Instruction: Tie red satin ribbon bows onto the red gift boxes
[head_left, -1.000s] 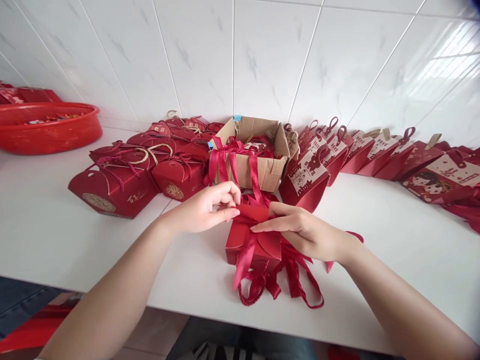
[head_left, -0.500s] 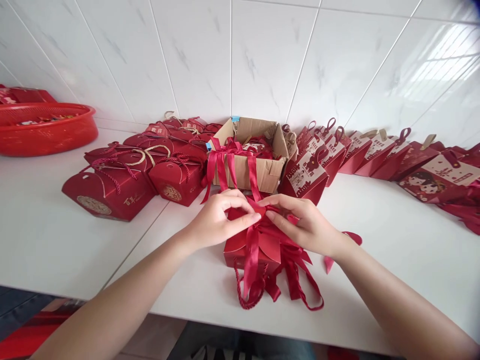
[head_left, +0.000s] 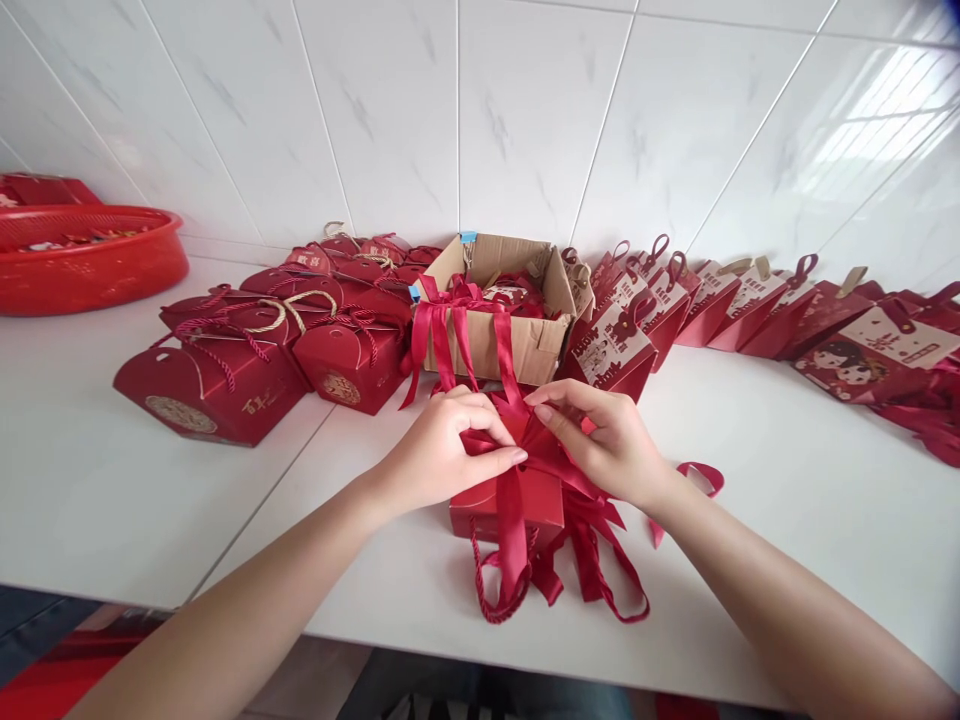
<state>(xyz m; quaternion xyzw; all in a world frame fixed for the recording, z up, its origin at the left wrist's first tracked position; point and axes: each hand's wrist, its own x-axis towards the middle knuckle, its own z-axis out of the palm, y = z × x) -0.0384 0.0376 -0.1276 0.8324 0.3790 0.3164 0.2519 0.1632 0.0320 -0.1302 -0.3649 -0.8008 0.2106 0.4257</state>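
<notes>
A small red gift box point(head_left: 476, 505) sits near the table's front edge, with red satin ribbon point(head_left: 511, 530) hanging over its front and a twisted red cord handle point(head_left: 491, 608) lying before it. My left hand point(head_left: 461, 445) is over the box's left side, thumb and fingers closed on the ribbon at its top. From the right, my right hand point(head_left: 600, 435) pinches ribbon between thumb and forefinger, close to the left fingertips. More looped ribbon point(head_left: 600, 560) spreads out to the right of the box. The knot area is partly covered by my fingers.
Behind stands a cardboard box point(head_left: 532, 345) with ribbons draped over its rim. Tied red boxes point(head_left: 217, 385) are grouped at the left, beyond them a red plastic basket point(head_left: 90, 270). Red and cream bags point(head_left: 611, 345) line the wall at the right. A ribbon piece point(head_left: 705, 475) lies by my right wrist.
My fingertips have moved slightly apart, and the right hand has risen a little. The ribbon between them looks shifted. The view has turned slightly.
</notes>
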